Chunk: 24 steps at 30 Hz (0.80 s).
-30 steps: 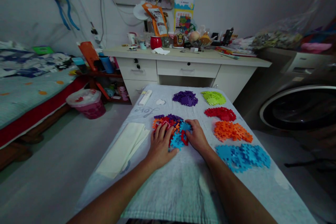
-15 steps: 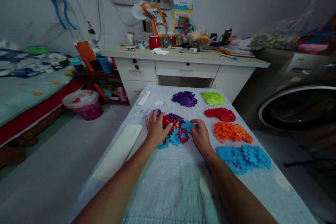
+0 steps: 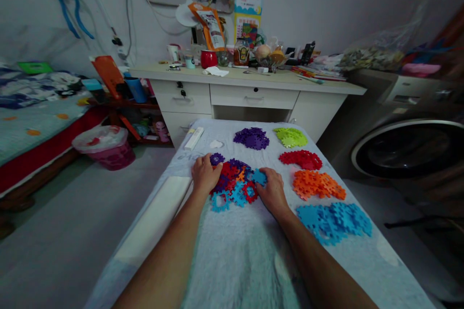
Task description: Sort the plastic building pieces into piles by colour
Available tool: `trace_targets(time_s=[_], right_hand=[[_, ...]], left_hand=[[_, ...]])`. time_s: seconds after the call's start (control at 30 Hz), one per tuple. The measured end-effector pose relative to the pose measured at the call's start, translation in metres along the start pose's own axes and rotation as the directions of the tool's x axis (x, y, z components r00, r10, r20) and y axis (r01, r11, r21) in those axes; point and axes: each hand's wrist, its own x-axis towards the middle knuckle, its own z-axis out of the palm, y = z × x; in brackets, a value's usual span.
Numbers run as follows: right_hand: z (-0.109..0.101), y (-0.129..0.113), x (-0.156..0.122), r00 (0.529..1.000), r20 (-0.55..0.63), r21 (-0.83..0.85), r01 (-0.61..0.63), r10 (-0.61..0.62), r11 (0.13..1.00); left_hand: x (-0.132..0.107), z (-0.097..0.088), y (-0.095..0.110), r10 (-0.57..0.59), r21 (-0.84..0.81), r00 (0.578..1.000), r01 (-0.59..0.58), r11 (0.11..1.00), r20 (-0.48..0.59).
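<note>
A mixed heap of toothed plastic pieces (image 3: 228, 176), red, purple, orange and blue, lies mid-table between my hands. My left hand (image 3: 206, 175) rests at the heap's left side, thumb apart from the fingers, beside a purple toothed piece (image 3: 216, 158). At the right side, my right hand (image 3: 271, 190) has thumb and fingertips closed on the edge of a blue toothed piece (image 3: 258, 176). A blue square frame-like piece (image 3: 220, 201) and a red ring-like piece (image 3: 250, 192) lie at the heap's near edge.
Sorted piles stand around the heap: purple (image 3: 251, 138), lime green (image 3: 291, 137), red (image 3: 300, 159), orange (image 3: 318, 185) and blue (image 3: 334, 222). A long white board (image 3: 155, 217) lies along the left edge, a small white strip (image 3: 194, 138) beyond it. A desk (image 3: 253, 88) borders the far end.
My left hand has drawn back leftward from over the heap, uncovering red pieces and the blue frame-like piece. My right hand stays at the blue piece. The view has shifted slightly.
</note>
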Motion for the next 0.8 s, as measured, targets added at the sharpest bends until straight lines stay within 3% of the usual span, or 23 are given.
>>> trace_targets(time_s=[0.23,0.47,0.6,0.73,0.8], right_hand=[[-0.001,0.003,0.003,0.997,-0.067,0.061,-0.022,0.026,0.998],[-0.009,-0.006,0.004,0.997,-0.080,0.074,0.019,-0.013,0.997],[-0.043,-0.008,0.011,0.999,-0.018,0.031,0.038,-0.037,0.999],[-0.099,0.007,0.012,0.984,0.163,-0.012,0.070,-0.067,0.998],[-0.127,0.020,0.006,0.979,0.194,-0.042,0.071,-0.062,0.997]], left_hand=[[0.004,0.002,-0.002,0.119,-0.016,0.989,-0.118,0.993,0.094],[0.008,-0.001,-0.004,0.078,0.001,0.995,-0.078,0.997,0.066],[0.012,0.001,-0.008,0.038,-0.052,0.999,-0.036,0.998,0.039],[0.013,0.000,-0.010,0.042,-0.132,0.999,-0.038,0.991,0.028],[0.012,-0.001,-0.010,0.036,-0.162,0.999,-0.033,0.986,0.019]])
